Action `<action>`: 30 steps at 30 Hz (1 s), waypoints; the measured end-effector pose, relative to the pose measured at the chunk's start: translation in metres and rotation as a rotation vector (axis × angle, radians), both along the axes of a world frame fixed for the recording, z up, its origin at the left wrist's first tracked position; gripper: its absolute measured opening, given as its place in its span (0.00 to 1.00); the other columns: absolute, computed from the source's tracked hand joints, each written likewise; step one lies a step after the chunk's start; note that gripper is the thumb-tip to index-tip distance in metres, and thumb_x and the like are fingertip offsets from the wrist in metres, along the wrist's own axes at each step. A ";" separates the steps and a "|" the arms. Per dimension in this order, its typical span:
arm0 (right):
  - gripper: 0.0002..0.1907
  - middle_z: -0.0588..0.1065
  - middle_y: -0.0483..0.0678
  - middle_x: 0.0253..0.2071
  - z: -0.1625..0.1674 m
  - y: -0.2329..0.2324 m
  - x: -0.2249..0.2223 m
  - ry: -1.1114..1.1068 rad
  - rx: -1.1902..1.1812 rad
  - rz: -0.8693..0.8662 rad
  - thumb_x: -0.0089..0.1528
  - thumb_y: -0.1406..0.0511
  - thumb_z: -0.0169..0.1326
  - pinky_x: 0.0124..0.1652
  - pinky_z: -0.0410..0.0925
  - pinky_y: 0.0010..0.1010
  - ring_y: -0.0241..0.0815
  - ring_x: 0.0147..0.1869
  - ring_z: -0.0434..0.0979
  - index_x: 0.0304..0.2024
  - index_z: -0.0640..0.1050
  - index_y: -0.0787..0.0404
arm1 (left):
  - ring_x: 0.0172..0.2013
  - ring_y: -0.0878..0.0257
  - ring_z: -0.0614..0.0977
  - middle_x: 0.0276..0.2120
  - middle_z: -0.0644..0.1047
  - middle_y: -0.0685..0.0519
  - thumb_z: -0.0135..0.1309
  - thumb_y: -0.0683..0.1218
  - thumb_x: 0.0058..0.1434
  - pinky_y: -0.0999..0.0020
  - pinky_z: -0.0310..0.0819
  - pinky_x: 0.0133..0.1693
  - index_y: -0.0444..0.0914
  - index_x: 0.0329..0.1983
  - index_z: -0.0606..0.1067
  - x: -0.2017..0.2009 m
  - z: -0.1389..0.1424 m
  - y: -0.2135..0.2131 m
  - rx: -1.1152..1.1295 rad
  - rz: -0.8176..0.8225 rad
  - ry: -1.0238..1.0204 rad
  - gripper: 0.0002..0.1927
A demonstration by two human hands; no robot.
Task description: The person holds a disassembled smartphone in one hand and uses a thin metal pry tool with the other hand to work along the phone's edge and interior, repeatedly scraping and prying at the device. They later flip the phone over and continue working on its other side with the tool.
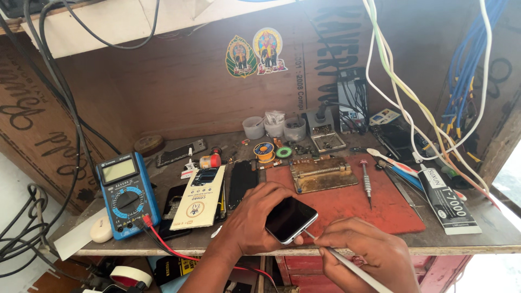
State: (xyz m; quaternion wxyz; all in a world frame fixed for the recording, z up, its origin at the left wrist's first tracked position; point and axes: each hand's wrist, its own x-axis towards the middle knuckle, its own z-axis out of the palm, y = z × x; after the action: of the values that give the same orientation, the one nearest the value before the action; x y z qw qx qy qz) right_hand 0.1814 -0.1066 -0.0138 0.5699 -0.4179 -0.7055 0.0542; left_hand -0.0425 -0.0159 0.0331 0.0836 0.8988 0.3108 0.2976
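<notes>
1. Head view, nearest the camera: the person's right hand (364,250) sits at the bottom edge, its fingers pinched shut around a thin white tool (347,264). The tool's fine tip touches the lower edge of a phone (291,218).
2. The left hand (255,217) grips that phone from the left, fingers curled around its side. The phone has a dark screen and a pale rim, and is held tilted just above the front of the workbench (467,241), over the near edge of a red mat (347,203).
3. Judged from this, the step in hand is working the tool tip into the phone's edge seam. The next move seems to call for a steady left-hand grip and light, controlled pressure from the tip, so it does not slip across the glass.
4. On the mat behind the hands lie a metal clamp plate (323,173) and a screwdriver (366,182), well apart from the phone.
5. To the left sit a blue multimeter (127,192) with red and black leads, and a pale flat packet (199,198) beside a dark phone part (242,182).
6. To the right lies a black glue tube (448,199). Loose wires hang above it.
</notes>
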 end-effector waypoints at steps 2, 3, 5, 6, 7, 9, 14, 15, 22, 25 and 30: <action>0.10 0.83 0.44 0.32 0.002 0.000 0.000 -0.014 0.023 0.026 0.45 0.69 0.67 0.36 0.76 0.25 0.37 0.38 0.83 0.30 0.86 0.58 | 0.55 0.53 0.77 0.49 0.76 0.52 0.73 0.63 0.41 0.58 0.66 0.55 0.41 0.52 0.76 0.000 0.000 0.000 0.008 -0.002 -0.001 0.38; 0.10 0.83 0.44 0.32 0.003 0.000 -0.001 -0.021 0.035 0.038 0.45 0.69 0.67 0.36 0.76 0.25 0.37 0.39 0.83 0.30 0.86 0.58 | 0.55 0.53 0.77 0.49 0.76 0.52 0.73 0.63 0.41 0.58 0.66 0.55 0.41 0.52 0.76 0.000 0.000 0.000 0.011 -0.004 -0.001 0.38; 0.09 0.83 0.44 0.32 0.003 0.001 -0.003 -0.007 0.058 0.057 0.46 0.69 0.68 0.36 0.76 0.25 0.37 0.39 0.83 0.30 0.85 0.58 | 0.54 0.53 0.77 0.49 0.76 0.52 0.73 0.63 0.41 0.58 0.67 0.54 0.41 0.52 0.76 -0.001 0.000 0.000 0.014 -0.006 0.000 0.38; 0.09 0.83 0.44 0.32 0.003 0.001 -0.004 0.000 0.070 0.066 0.46 0.69 0.68 0.35 0.76 0.24 0.37 0.39 0.83 0.30 0.85 0.58 | 0.54 0.53 0.77 0.49 0.76 0.52 0.72 0.63 0.41 0.58 0.67 0.54 0.41 0.51 0.76 -0.001 0.000 0.000 0.014 -0.006 -0.001 0.38; 0.09 0.83 0.44 0.32 0.002 0.000 -0.005 -0.005 0.073 0.072 0.46 0.69 0.68 0.35 0.76 0.25 0.37 0.39 0.83 0.30 0.85 0.58 | 0.54 0.54 0.77 0.49 0.77 0.52 0.72 0.63 0.41 0.58 0.67 0.54 0.41 0.51 0.76 0.000 0.000 0.001 0.014 -0.006 -0.002 0.38; 0.09 0.82 0.45 0.33 0.000 -0.002 -0.006 -0.014 0.079 0.085 0.46 0.70 0.67 0.36 0.76 0.26 0.38 0.40 0.83 0.31 0.85 0.59 | 0.54 0.53 0.77 0.49 0.76 0.52 0.73 0.63 0.41 0.58 0.67 0.54 0.41 0.51 0.76 0.000 0.001 0.000 0.024 -0.004 0.002 0.38; 0.10 0.84 0.42 0.32 -0.001 0.002 -0.001 0.027 -0.065 -0.025 0.45 0.69 0.67 0.34 0.77 0.25 0.35 0.37 0.84 0.30 0.87 0.57 | 0.54 0.53 0.77 0.49 0.76 0.52 0.73 0.63 0.41 0.58 0.67 0.54 0.41 0.51 0.76 0.001 0.003 -0.001 -0.003 0.018 0.017 0.37; 0.10 0.84 0.42 0.32 -0.001 0.002 0.002 0.043 -0.138 -0.055 0.44 0.69 0.67 0.33 0.77 0.25 0.34 0.36 0.84 0.30 0.88 0.57 | 0.54 0.53 0.77 0.49 0.76 0.52 0.73 0.63 0.41 0.58 0.67 0.54 0.41 0.51 0.76 0.001 0.004 -0.001 -0.007 0.021 0.021 0.38; 0.12 0.84 0.42 0.32 0.001 -0.001 0.000 0.025 -0.139 -0.054 0.44 0.69 0.67 0.33 0.77 0.25 0.34 0.36 0.84 0.32 0.87 0.56 | 0.53 0.53 0.77 0.49 0.76 0.52 0.73 0.63 0.41 0.57 0.67 0.54 0.41 0.50 0.76 0.000 0.004 -0.001 0.004 0.014 0.020 0.37; 0.10 0.83 0.43 0.32 0.002 -0.001 -0.003 -0.021 0.013 0.015 0.45 0.68 0.68 0.36 0.76 0.24 0.35 0.38 0.83 0.31 0.86 0.57 | 0.54 0.52 0.77 0.50 0.76 0.52 0.73 0.62 0.41 0.58 0.67 0.54 0.40 0.51 0.76 0.000 0.003 -0.001 0.032 -0.003 -0.004 0.38; 0.10 0.83 0.43 0.32 0.002 0.000 -0.006 -0.001 0.059 0.074 0.46 0.69 0.68 0.34 0.76 0.25 0.36 0.37 0.83 0.31 0.86 0.57 | 0.53 0.53 0.77 0.49 0.76 0.52 0.73 0.63 0.40 0.58 0.67 0.54 0.41 0.50 0.76 -0.001 0.002 0.000 0.008 0.012 0.019 0.37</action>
State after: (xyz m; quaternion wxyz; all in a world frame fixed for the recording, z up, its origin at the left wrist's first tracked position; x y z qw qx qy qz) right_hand 0.1754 -0.1063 -0.0120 0.5793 -0.3747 -0.7219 0.0543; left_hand -0.0433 -0.0163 0.0352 0.0754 0.9000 0.3157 0.2909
